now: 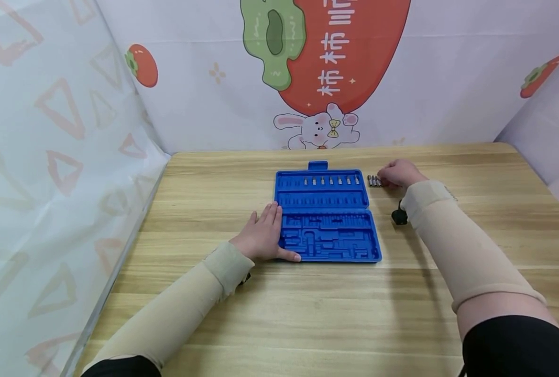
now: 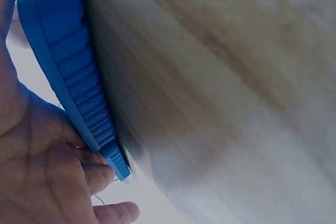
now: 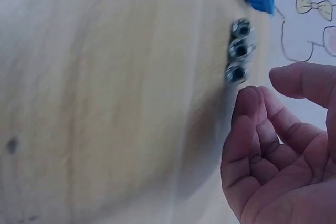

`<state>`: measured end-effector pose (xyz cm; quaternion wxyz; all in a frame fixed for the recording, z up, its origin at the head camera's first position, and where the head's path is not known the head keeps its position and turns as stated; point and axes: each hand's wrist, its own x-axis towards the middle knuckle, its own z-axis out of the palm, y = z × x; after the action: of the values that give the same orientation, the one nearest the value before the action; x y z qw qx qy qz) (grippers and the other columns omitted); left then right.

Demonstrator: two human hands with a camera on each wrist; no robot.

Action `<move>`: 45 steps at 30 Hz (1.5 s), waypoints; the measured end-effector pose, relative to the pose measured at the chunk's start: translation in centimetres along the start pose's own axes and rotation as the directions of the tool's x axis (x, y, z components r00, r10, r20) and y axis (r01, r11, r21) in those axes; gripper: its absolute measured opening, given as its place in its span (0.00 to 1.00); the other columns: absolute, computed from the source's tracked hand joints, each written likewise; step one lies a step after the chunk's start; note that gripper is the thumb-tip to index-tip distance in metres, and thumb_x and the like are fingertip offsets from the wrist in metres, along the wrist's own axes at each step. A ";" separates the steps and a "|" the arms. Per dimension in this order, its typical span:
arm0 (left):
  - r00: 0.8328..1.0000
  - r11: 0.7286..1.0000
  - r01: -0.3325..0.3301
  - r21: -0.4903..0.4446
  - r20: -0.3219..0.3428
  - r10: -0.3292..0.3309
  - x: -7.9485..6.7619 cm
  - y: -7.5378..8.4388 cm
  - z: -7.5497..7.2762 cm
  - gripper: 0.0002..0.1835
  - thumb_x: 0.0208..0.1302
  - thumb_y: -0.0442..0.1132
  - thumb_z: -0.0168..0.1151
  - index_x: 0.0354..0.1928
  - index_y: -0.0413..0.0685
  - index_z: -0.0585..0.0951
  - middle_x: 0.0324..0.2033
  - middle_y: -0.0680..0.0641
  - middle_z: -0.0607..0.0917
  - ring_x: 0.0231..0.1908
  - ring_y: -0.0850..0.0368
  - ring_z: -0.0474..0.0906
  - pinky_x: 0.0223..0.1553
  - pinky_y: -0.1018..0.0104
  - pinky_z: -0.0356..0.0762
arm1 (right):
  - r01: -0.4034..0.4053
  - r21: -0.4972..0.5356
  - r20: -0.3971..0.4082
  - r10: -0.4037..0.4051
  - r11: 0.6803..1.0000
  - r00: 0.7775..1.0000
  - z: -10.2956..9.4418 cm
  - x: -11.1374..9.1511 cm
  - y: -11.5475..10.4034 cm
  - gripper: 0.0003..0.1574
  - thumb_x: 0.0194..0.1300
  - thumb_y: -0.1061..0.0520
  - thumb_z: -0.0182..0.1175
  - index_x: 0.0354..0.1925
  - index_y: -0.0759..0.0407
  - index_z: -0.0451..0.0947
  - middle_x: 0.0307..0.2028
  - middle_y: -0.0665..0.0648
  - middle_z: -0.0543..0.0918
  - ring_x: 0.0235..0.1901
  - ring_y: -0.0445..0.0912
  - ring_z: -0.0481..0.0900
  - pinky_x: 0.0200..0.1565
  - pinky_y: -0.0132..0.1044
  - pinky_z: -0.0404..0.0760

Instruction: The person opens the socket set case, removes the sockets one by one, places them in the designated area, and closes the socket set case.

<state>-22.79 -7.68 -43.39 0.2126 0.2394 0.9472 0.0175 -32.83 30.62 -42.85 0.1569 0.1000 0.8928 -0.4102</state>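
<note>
A blue plastic tool case (image 1: pixel 324 209) lies unfolded on the table, its moulded recesses facing up. In its upper half, several small metal sockets (image 1: pixel 340 181) sit in a row. My left hand (image 1: pixel 262 230) rests on the case's left edge, fingers extended and thumb along the front corner; the left wrist view shows this palm (image 2: pixel 42 166) against the ribbed side wall. To the right of the case, a short row of loose metal sockets (image 3: pixel 240 51) lies on the wood. Beside them is my right hand (image 1: pixel 399 174), fingers bent, with a gap between thumb and fingers (image 3: pixel 239 142) and nothing visible there.
The wooden table (image 1: pixel 336 319) extends around the case. Behind it hangs a printed cloth (image 1: pixel 204 115), and another patterned cloth (image 1: pixel 48 209) runs along the left side. A small black device (image 1: pixel 399 215) hangs at the right wrist.
</note>
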 end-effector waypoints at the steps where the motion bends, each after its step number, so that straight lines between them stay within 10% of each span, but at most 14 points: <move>1: 1.000 1.000 0.001 0.000 0.001 -0.001 0.0 0.0 0.0 0.73 0.53 0.81 0.61 0.82 0.37 0.42 0.82 0.39 0.40 0.80 0.44 0.32 0.76 0.42 0.37 | 0.010 0.003 -0.005 -0.010 1.000 1.000 0.1 -0.2 -0.4 0.20 0.75 0.54 0.57 0.51 0.72 0.78 0.36 0.58 0.82 0.36 0.49 0.77 0.43 0.41 0.80; 10: 1.000 1.000 0.001 0.005 -0.004 -0.001 0.0 0.0 0.3 0.73 0.53 0.82 0.60 0.82 0.37 0.42 0.82 0.39 0.40 0.80 0.44 0.33 0.76 0.42 0.38 | 0.063 0.134 0.141 -0.082 0.989 0.987 3.5 -1.2 -6.5 0.29 0.83 0.53 0.50 0.70 0.72 0.67 0.65 0.72 0.73 0.65 0.63 0.72 0.69 0.54 0.69; 21: 1.000 1.000 0.006 -0.019 -0.008 -0.006 0.0 0.1 0.1 0.73 0.52 0.81 0.62 0.82 0.37 0.43 0.82 0.39 0.41 0.80 0.45 0.34 0.76 0.42 0.38 | 0.075 0.243 0.250 -0.137 0.967 0.959 8.3 -0.6 -10.9 0.28 0.84 0.53 0.49 0.69 0.71 0.69 0.65 0.69 0.76 0.62 0.59 0.76 0.66 0.49 0.73; 35: 1.000 1.000 0.008 -0.001 -0.014 -0.008 0.2 0.2 0.4 0.73 0.53 0.81 0.61 0.82 0.38 0.43 0.82 0.40 0.41 0.81 0.45 0.34 0.77 0.42 0.39 | 0.013 0.296 0.290 -0.103 0.955 0.951 11.1 0.1 -11.4 0.29 0.84 0.51 0.48 0.72 0.67 0.69 0.70 0.65 0.71 0.46 0.46 0.82 0.56 0.41 0.78; 45: 1.000 1.000 0.008 0.002 -0.018 -0.008 -0.1 0.2 -0.1 0.72 0.53 0.81 0.61 0.82 0.37 0.43 0.82 0.39 0.42 0.80 0.45 0.34 0.77 0.43 0.39 | -0.061 0.354 0.219 -0.019 0.933 0.976 11.6 0.2 -12.0 0.23 0.80 0.51 0.55 0.62 0.66 0.77 0.46 0.57 0.82 0.41 0.46 0.78 0.47 0.35 0.78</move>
<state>-22.64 -7.54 -43.18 0.2042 0.2355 0.9500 0.0178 -34.36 14.04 -41.64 0.2375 0.0909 0.7793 -0.5728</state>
